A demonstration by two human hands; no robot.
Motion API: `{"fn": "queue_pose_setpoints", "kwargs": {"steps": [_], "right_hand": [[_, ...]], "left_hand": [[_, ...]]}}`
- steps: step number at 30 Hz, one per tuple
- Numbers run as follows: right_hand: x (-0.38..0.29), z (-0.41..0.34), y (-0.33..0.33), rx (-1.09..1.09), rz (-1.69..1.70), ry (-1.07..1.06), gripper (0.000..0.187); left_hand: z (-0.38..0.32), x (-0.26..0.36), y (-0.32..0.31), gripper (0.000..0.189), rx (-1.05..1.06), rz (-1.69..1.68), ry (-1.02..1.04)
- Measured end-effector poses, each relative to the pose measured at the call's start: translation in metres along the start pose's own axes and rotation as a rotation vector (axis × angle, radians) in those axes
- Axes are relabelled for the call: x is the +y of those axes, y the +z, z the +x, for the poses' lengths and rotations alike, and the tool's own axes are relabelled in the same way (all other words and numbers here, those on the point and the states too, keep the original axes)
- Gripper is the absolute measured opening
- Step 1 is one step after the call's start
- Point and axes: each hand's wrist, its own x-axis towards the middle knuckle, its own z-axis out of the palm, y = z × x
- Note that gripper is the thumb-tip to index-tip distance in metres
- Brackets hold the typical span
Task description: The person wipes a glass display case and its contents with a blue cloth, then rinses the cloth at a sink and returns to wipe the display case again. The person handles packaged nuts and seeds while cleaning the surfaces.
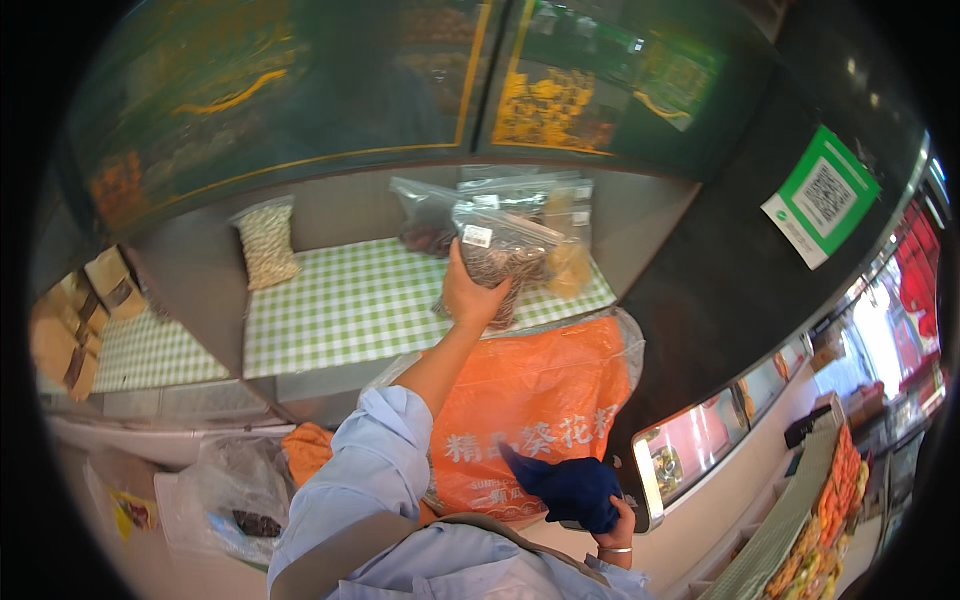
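My left hand is closed around the side of a clear zip bag of dark dried goods with a white label, above a shelf with a green-and-white checked cloth. Behind it stand more clear zip bags, one with dark contents and one with pale yellowish pieces. Lower right, my right hand grips a dark blue cloth in front of an orange woven sack that bears writing.
A zip bag of pale nuts or beans stands at the shelf's left. Dark cabinet doors hang above. A plastic bag lies lower left. At right are a black panel with a green printed card and a produce display.
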Motion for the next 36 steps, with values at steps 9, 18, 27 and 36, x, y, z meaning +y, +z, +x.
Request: {"fn": "queue_pose_setpoints", "kwargs": {"steps": [9,18,27,36], "right_hand": [[-0.011,-0.003,0.009,0.029,-0.045,0.004,0.052],[0.004,0.017,0.020,0.007,-0.071,0.081,0.048],[0.002,0.005,0.030,-0.045,-0.025,0.085,0.048],[0.001,0.007,-0.001,-0.061,0.133,0.116,0.053]], "left_hand": [[0.077,-0.046,-0.150,0.103,0.508,-0.028,0.185],[0.126,-0.132,-0.270,0.112,0.636,0.741,0.179],[0.135,-0.146,-0.260,0.110,0.307,1.169,0.056],[0.072,-0.108,-0.091,0.113,0.102,0.397,0.377]]}}
